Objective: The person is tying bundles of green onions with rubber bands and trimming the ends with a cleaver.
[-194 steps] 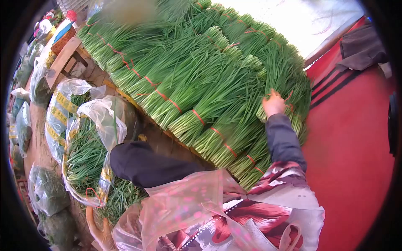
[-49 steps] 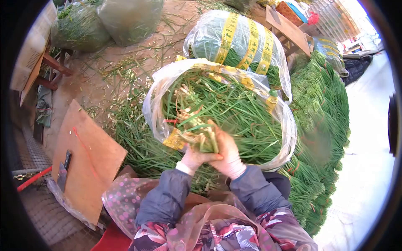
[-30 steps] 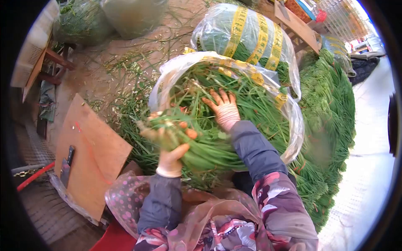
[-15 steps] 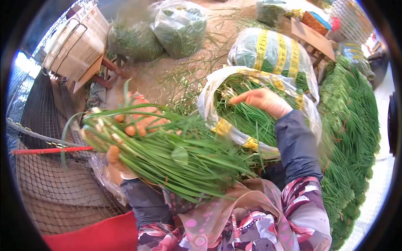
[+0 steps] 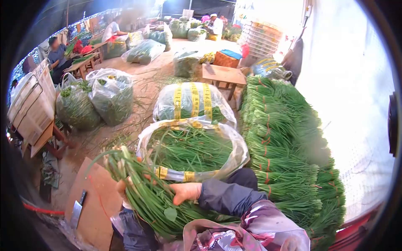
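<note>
A loose bunch of long green chives (image 5: 146, 196) lies aslant in front of my body, pale root ends up and to the left. My left hand (image 5: 124, 190) is closed round the bunch near those root ends, partly hidden by the stems. Lower down, my right hand (image 5: 187, 192) grips the leaves from the right side, its fingers partly covered by them. Just beyond stands an open clear plastic bag (image 5: 238, 157) with yellow printed tape, holding more loose chives (image 5: 192, 146).
A cleaver (image 5: 77, 211) rests on a brown board (image 5: 94, 203) at left. Tied chive bundles (image 5: 284, 159) are piled at right. Behind are a taped full bag (image 5: 194, 100), a small wooden table (image 5: 224, 75), filled bags (image 5: 111, 98), a crate (image 5: 33, 104) and seated people (image 5: 58, 56).
My right hand has come from above the open bag down onto the chives. The bunch is tilted more steeply. My view has shifted, showing more of the room, the board and the cleaver.
</note>
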`<state>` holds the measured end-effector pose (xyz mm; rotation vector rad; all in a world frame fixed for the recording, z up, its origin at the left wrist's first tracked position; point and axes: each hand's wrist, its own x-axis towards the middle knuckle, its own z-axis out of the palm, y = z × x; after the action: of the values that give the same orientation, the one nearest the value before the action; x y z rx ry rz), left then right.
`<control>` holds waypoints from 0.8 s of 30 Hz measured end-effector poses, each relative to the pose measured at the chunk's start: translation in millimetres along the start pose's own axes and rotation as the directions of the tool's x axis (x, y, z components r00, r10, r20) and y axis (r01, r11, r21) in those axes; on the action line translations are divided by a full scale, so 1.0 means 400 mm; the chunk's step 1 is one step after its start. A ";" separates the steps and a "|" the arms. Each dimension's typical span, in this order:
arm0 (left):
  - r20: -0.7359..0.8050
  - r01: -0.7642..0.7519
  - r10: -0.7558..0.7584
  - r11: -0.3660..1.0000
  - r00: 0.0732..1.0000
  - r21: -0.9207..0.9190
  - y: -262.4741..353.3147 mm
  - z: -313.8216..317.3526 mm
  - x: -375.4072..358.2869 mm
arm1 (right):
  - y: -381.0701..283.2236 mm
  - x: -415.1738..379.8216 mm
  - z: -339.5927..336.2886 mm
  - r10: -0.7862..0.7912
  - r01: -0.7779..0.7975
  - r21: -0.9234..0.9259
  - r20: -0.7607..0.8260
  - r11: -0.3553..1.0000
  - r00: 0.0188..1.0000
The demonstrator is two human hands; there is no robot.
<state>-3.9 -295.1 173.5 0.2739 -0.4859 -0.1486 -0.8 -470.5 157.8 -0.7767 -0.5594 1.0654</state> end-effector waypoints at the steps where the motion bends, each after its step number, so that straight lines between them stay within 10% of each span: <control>1: -0.213 0.093 -0.060 0.984 0.975 0.149 -0.002 0.011 -0.001 | -0.007 -0.003 0.020 0.067 -0.071 -0.033 -0.106 0.997 0.992; 4: -0.521 0.264 -0.124 0.942 0.844 0.205 -0.014 0.022 0.001 | -0.020 -0.012 0.062 -0.011 -0.009 -0.059 -0.332 0.998 0.943; 6: -0.409 0.016 0.361 0.733 0.838 0.680 -0.042 -0.032 -0.022 | -0.026 -0.003 0.062 -0.134 0.116 -0.070 -0.438 0.991 0.889; 8: -0.475 0.091 0.072 0.946 0.877 0.311 -0.071 -0.021 -0.081 | -0.040 0.024 0.041 -0.260 0.220 -0.140 -0.590 0.965 0.764; 15: -0.548 0.397 -0.071 0.766 0.833 0.505 -0.131 -0.028 -0.186 | -0.012 0.151 0.022 -0.378 0.473 -0.068 -0.705 0.878 0.600; 20: -0.623 0.500 -0.153 0.751 0.767 0.432 -0.051 -0.001 -0.191 | 0.015 0.137 -0.026 -0.254 0.404 0.103 -0.633 0.909 0.732; 24: -0.694 0.618 -0.240 0.696 0.679 0.365 0.059 0.037 -0.220 | -0.031 0.085 -0.045 -0.153 -0.009 -0.268 -0.576 0.963 0.803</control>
<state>-86.2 -257.8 154.4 1.0283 0.2228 -0.3934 32.6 -447.6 157.7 -1.2513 -0.1811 0.6227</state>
